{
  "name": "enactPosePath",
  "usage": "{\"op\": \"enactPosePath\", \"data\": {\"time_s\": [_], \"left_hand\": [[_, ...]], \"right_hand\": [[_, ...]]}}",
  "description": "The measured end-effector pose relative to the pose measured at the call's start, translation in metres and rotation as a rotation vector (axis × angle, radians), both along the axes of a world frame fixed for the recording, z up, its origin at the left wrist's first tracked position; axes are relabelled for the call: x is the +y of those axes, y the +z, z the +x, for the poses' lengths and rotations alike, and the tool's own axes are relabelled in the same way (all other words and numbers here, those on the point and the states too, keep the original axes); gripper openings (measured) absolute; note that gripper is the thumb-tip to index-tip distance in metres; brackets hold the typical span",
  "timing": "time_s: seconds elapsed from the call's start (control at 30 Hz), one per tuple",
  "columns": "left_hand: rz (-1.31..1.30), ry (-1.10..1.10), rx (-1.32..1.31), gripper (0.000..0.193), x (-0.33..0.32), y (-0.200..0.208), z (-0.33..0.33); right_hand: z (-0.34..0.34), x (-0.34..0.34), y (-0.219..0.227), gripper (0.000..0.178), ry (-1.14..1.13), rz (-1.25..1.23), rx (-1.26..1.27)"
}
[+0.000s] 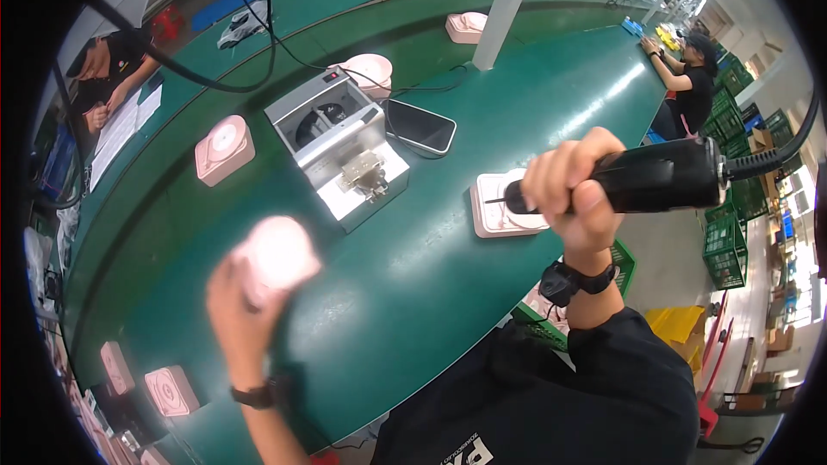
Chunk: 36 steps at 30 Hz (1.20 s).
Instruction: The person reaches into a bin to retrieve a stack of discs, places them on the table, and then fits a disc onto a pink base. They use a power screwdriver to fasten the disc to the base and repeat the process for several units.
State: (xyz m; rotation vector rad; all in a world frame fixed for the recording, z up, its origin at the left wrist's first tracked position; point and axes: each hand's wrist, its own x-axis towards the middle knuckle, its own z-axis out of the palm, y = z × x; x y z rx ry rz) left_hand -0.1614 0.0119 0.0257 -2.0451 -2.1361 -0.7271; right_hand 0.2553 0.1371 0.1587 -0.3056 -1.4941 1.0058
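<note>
My left hand [231,310] is closed around a pale pink rounded housing [280,254], smeared by motion and bright with glare, above the green table at the left. My right hand [573,185] grips a black electric screwdriver [663,176], held nearly level, its thin bit pointing left and a cord leaving its back end. Below that hand lies a pink square housing [489,222] with a round disc, partly covered by the hand and the tool. Whether the bit touches this housing I cannot tell. Between my hands, farther back, stands a grey metal screw feeder [345,151].
A dark-screened phone [419,127] lies beside the feeder. More pink housings [226,151] are scattered along the table [413,293]. A grey post [508,9] rises at the back, and black cables [271,52] hang at the left. Two people [689,77] sit farther off. Green crates [725,250] stand right.
</note>
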Motion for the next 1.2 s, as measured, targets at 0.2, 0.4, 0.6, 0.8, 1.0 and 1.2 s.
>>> {"op": "enactPosePath", "data": {"time_s": [0.2, 0.4, 0.6, 0.8, 1.0, 1.2], "left_hand": [[0.257, 0.510, 0.183, 0.039, 0.041, -0.015, -0.050], [0.411, -0.245, -0.104, 0.018, 0.088, 0.017, 0.181], [0.149, -0.738, -0.233, 0.058, 0.135, -0.012, 0.317], [0.124, -0.660, -0.171, 0.083, 0.136, -0.031, 0.340], [0.062, -0.629, -0.180, 0.086, 0.090, -0.024, 0.278], [0.046, -0.460, -0.249, 0.081, 0.043, -0.009, 0.185]], "right_hand": [[0.037, -0.009, -0.001, 0.035, -0.074, 0.015, 0.013], [0.053, -0.005, 0.003, 0.035, -0.131, 0.033, -0.033], [0.019, -0.018, 0.045, 0.034, 0.002, 0.168, 0.082], [-0.003, -0.014, 0.042, 0.031, 0.096, 0.194, 0.075], [-0.057, 0.019, 0.016, 0.028, 0.183, 0.079, 0.102], [-0.115, 0.050, -0.018, 0.020, 0.085, -0.127, 0.033]]}}
